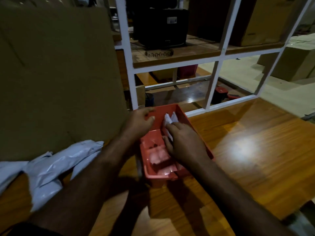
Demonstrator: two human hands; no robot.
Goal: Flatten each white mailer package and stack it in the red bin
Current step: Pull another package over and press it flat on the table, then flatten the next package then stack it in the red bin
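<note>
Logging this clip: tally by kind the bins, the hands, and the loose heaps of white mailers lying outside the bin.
Red bin: 1
Hands: 2, left hand on the bin's rim, right hand on a white mailer inside
Heap of white mailers outside the bin: 1, pieces overlap too much to count
Total: 4

I count one red rectangular plastic bin (185,116) and two bare hands, the left hand (136,124) and the right hand (185,142). Outside it I make out roughly three puffy white plastic mailers (56,166), overlapping. Inside is one white mailer (167,119), perhaps two.
</note>
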